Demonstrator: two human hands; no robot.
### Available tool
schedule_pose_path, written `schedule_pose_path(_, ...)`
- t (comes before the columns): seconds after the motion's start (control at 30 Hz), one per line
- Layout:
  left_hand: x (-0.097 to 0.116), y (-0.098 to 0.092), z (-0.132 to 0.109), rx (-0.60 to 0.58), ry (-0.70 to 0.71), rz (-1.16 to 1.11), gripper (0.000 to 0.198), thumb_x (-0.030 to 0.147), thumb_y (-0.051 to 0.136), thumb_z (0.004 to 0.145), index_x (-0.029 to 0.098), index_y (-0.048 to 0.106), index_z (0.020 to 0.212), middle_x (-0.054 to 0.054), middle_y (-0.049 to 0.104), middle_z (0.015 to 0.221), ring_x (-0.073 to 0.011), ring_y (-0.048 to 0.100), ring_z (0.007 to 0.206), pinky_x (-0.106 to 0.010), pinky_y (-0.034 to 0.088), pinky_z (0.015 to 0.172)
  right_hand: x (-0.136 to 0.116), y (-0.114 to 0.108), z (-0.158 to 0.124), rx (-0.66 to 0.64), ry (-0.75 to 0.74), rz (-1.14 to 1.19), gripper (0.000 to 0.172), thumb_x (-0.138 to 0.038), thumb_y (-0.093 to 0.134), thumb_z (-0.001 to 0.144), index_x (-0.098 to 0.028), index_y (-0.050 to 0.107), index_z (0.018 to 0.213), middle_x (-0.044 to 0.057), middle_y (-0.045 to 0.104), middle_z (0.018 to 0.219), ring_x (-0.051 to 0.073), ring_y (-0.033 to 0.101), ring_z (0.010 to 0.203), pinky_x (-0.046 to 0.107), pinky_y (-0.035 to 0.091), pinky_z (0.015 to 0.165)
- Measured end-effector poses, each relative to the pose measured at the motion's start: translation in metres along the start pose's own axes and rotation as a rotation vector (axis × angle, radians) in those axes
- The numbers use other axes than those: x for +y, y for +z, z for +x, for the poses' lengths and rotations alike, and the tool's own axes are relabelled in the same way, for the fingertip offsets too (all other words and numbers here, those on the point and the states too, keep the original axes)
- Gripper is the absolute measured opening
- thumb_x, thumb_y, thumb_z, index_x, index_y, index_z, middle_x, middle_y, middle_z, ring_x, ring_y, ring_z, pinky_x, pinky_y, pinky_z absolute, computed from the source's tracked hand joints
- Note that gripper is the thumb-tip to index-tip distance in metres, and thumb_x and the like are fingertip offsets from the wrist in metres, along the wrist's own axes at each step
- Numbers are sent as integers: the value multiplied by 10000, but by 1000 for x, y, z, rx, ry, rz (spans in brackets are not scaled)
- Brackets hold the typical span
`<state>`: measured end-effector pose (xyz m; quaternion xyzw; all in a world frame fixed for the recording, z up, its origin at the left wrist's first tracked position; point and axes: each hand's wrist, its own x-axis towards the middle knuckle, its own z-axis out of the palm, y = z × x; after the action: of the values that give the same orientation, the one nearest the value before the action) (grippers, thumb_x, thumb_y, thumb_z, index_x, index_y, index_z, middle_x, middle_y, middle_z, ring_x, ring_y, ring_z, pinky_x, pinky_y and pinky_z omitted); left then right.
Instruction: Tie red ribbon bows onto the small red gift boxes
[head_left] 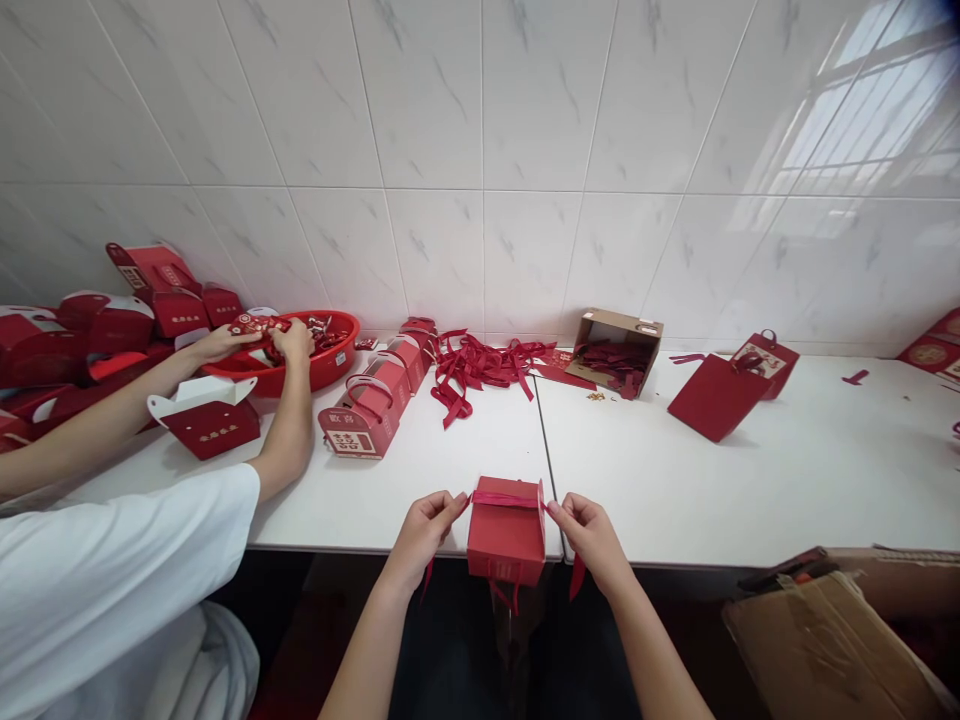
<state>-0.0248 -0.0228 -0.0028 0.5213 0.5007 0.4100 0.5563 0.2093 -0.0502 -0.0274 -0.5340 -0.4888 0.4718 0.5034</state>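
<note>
A red gift box point(504, 548) lies at the table's front edge between my hands, partly overhanging it. Across its upper side runs a dark red ribbon point(507, 499). My left hand point(429, 530) pinches one end of that ribbon at the box's left side, and a loose tail hangs below the fingers. On the right, my right hand point(589, 535) pinches the other end, its tail dangling under the hand. The ribbon looks stretched between both hands. A thin red loop hangs from the box's near end.
A co-worker's hands point(259, 342) hold small red packets over a red basin point(330, 372) at left. Nearby are an open red box point(214, 425), a row of closed boxes point(379, 400), loose ribbons point(487, 365), a cardboard box point(619, 340), a red bag point(716, 400) and a carton point(832, 640).
</note>
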Motion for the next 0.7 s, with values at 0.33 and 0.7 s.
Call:
schedule_pose_path(0.33,-11,0,0,89,11,-42,446,527,609,716,178,378,563,87,257,504,-60,185,473,-197,141,458,17,12,0,145,-187,-79,502,-599,571,727,-230,269,570,-63,252,560,112,242,536,252,258,517)
schedule_pose_path(0.7,-14,1,-7,155,-5,-114,414,462,629,693,183,357,555,97,231,477,-51,179,454,-187,134,444,29,20,-3,17,-129,48,461,-581,480,819,-222,298,594,-60,281,553,99,262,503,237,255,482)
